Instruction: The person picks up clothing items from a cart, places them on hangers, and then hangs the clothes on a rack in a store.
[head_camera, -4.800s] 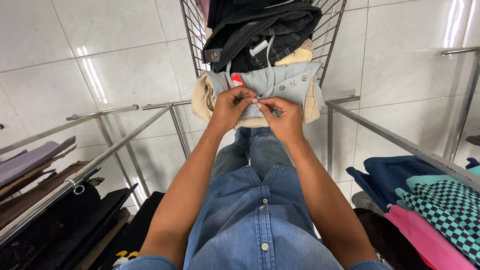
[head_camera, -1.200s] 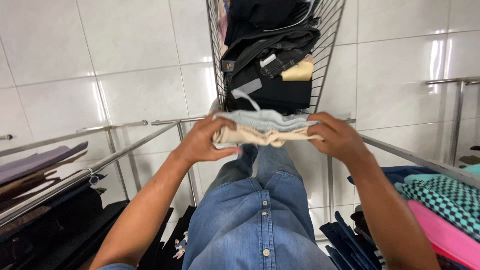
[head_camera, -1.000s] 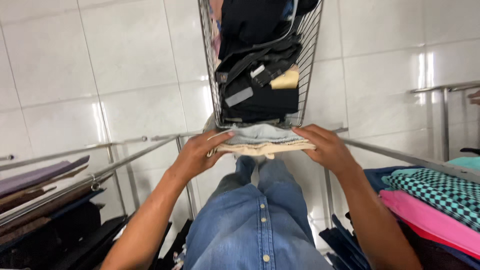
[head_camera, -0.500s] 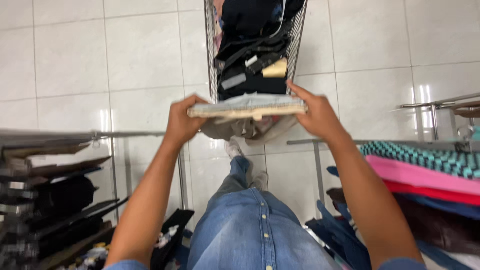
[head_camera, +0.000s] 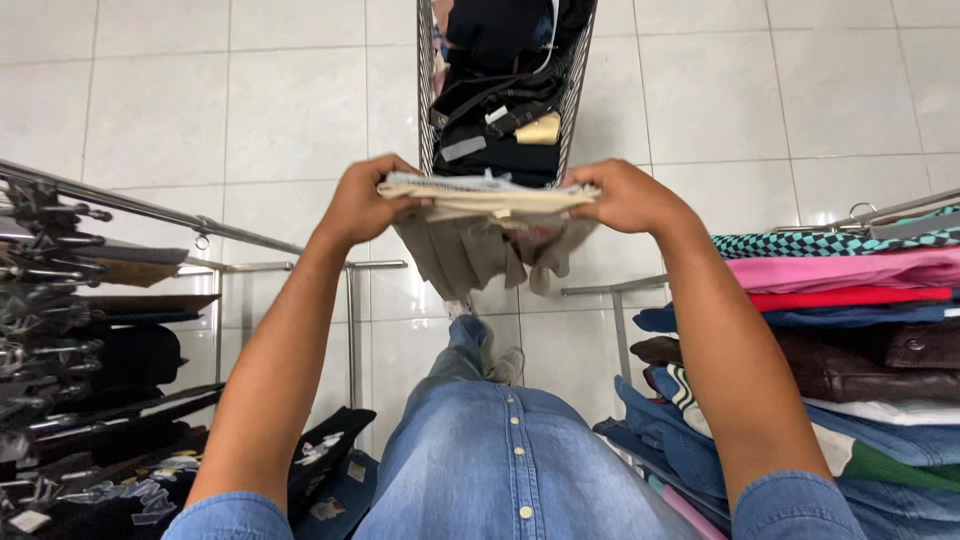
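I hold a small beige-lined, pale blue garment (head_camera: 485, 225) stretched out flat in front of me at chest height. My left hand (head_camera: 365, 200) grips its left edge and my right hand (head_camera: 620, 195) grips its right edge. The beige fabric hangs down below the held edge. Just beyond it stands a wire cart (head_camera: 430, 90) filled with dark folded clothes (head_camera: 500, 110). My denim shirt and jeans fill the lower middle of the view.
A metal clothes rail (head_camera: 150, 210) with dark hanging garments (head_camera: 90, 400) runs along the left. On the right, another rail (head_camera: 890, 212) carries checked, pink, red, blue and brown clothes (head_camera: 850, 300). White floor tiles lie around the cart.
Both hands have lifted the garment from waist height up and away from my body, spreading it wide. My head has tilted, so the cart now sits higher in view.
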